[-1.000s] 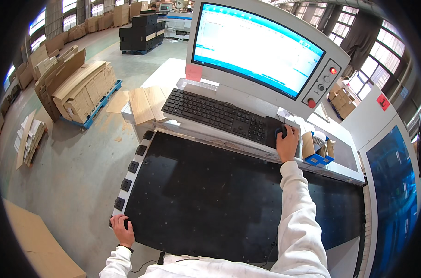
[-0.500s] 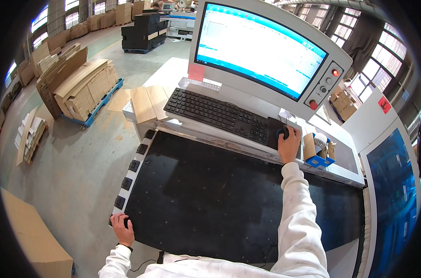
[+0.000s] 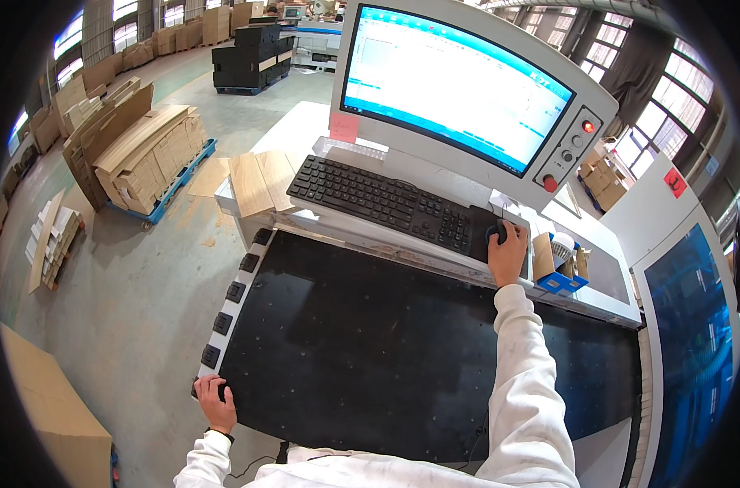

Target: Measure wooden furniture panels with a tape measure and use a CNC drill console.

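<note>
My right hand (image 3: 508, 254) rests over a black computer mouse (image 3: 497, 233) to the right of a black keyboard (image 3: 382, 202). A large monitor (image 3: 458, 88) with a bright window on its screen stands behind the keyboard. My left hand (image 3: 215, 401) grips the near left corner of a wide black machine bed (image 3: 370, 342), beside a row of black blocks (image 3: 233, 307) along the bed's left edge. Both arms wear white sleeves.
A control panel (image 3: 567, 148) with red buttons sits right of the screen. A small blue box (image 3: 561, 268) with odds and ends stands by the mouse. Wooden boards (image 3: 260, 179) lie left of the keyboard. Pallets of cardboard (image 3: 146, 154) and a blue cabinet (image 3: 691, 325) flank the station.
The view has shifted slightly. Both hands stay where they were, right on the mouse, left on the bed corner.
</note>
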{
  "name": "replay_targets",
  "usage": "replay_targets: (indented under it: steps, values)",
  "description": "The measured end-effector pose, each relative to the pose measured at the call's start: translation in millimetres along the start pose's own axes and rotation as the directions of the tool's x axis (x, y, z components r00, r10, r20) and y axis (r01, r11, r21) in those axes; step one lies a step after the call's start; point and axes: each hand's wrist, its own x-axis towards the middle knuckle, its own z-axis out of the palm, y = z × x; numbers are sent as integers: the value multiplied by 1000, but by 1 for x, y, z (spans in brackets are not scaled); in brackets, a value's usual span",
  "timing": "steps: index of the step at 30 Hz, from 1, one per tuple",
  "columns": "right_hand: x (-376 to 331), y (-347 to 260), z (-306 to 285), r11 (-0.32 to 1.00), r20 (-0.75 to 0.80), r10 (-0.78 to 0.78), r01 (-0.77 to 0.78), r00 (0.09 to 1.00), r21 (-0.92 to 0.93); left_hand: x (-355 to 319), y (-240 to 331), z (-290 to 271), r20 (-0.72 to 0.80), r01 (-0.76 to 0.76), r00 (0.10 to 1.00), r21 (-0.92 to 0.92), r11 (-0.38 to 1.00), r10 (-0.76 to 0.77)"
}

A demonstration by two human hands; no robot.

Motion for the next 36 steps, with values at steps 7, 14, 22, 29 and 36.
replay_targets:
  steps: [7,14,22,29,36]
  values:
    - [0,1,1,1000,-8,-12,12,1000,2,0,0,0,1,9,1000,-4,1000,-9]
    - [0,9,3,999,-23,-38,38,999,-1,1,0,3,8,-1,1000,-9,1000,1]
    - [-1,5,3,1000,-9,-14,14,1000,15,-1,-3,2,17,14,1000,-17,1000,-14]
    - [-1,-3,-1,1000,-19,5,-5,1000,19,-3,-6,4,16,17,1000,-29,999,-17]
    - [-1,-1,-1,1000,-15,-6,6,1000,21,-4,-7,4,11,15,1000,-18,1000,-15]
